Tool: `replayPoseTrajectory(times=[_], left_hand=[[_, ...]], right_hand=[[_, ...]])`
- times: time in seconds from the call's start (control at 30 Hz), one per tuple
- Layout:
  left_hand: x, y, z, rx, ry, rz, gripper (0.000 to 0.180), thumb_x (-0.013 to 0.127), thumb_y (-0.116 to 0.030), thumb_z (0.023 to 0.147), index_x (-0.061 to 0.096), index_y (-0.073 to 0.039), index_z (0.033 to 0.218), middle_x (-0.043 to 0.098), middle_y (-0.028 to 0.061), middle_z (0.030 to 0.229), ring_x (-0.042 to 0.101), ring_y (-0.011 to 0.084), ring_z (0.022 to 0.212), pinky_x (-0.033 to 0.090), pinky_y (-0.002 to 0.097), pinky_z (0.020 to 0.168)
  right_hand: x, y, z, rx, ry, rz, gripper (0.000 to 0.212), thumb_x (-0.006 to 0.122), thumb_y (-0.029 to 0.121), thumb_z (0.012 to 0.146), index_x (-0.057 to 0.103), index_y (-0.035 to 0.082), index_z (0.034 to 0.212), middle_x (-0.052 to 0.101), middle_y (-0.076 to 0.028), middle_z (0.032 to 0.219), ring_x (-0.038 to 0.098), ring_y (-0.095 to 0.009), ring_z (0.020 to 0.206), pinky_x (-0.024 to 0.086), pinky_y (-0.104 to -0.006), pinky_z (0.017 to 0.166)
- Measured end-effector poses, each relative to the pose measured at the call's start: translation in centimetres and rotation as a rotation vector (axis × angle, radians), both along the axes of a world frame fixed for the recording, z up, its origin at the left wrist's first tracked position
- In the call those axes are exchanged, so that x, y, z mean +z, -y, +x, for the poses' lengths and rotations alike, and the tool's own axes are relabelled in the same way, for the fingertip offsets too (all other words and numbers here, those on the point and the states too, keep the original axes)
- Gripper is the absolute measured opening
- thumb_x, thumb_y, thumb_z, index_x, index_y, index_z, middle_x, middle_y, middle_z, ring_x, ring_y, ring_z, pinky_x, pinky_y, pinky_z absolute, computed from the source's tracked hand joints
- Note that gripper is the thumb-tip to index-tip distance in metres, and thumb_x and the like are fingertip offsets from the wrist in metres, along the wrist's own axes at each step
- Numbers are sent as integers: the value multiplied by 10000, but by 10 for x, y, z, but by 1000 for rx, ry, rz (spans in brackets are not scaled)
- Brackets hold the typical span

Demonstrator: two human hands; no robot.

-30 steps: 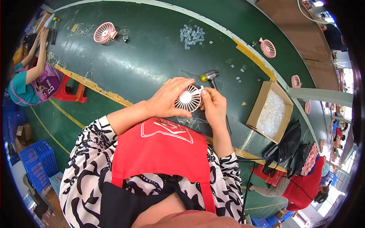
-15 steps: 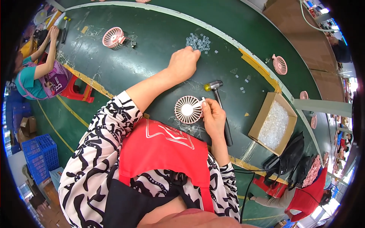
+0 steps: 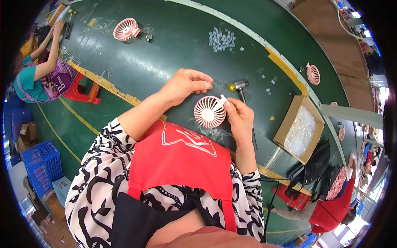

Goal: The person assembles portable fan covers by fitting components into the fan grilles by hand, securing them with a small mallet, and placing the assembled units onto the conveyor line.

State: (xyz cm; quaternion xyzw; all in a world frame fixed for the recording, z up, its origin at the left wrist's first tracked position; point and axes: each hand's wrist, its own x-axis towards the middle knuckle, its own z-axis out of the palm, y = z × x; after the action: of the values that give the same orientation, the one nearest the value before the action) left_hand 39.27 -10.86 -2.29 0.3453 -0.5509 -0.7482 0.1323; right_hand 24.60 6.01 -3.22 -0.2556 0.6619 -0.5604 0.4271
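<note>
A pink round fan grille with a white centre is held upright just above the bench in front of me. My right hand grips it by the short neck at its upper right, thumb and fingers closed. Close by, to the upper left of the grille, is my left hand. Its fingertips are pressed together in a pinch; whatever they hold, if anything, is too small to make out. Beyond the hands lies a pile of small clear plastic pieces. A hammer with a yellow-tipped head rests behind my right hand.
An open cardboard box of clear pieces stands at right on the green bench. Another pink grille lies at far left, and one more beyond the yellow edge strip. Co-workers sit at left and lower right.
My left hand has come back from the pile of clear pieces toward the grille, its fingers pinched. My right hand still holds the grille, now slightly turned and nearer the left hand.
</note>
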Motion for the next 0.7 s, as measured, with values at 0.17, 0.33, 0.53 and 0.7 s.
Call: replayPoseTrajectory(times=[0.17,0.33,0.53,0.7], left_hand=[[-1,-3,26,2,-131,281,200,689,-57,883,707,3,1073,719,75,950,604,95,769,508,229,733],[-3,-8,34,-34,-175,261,203,694,-45,876,710,9,1072,727,104,942,656,130,812,533,250,767],[5,-15,38,-81,-185,189,224,692,-69,885,702,37,1082,734,105,953,689,144,874,544,258,829],[10,-18,37,-74,-119,30,181,679,-60,893,721,27,1046,736,98,924,679,117,850,545,247,790]], right_hand=[[4,11,7,77,42,-139,194,650,132,950,689,-41,1030,630,23,784,481,-16,615,346,-174,518],[13,14,14,133,120,-150,209,658,154,950,689,-39,1024,637,26,788,500,-16,625,369,-168,531],[13,13,18,200,101,-112,196,652,135,950,691,-47,1012,664,-1,833,574,-50,721,463,-197,646],[14,15,19,214,83,-77,193,656,136,947,694,-47,996,670,-7,834,580,-54,726,475,-206,649]])
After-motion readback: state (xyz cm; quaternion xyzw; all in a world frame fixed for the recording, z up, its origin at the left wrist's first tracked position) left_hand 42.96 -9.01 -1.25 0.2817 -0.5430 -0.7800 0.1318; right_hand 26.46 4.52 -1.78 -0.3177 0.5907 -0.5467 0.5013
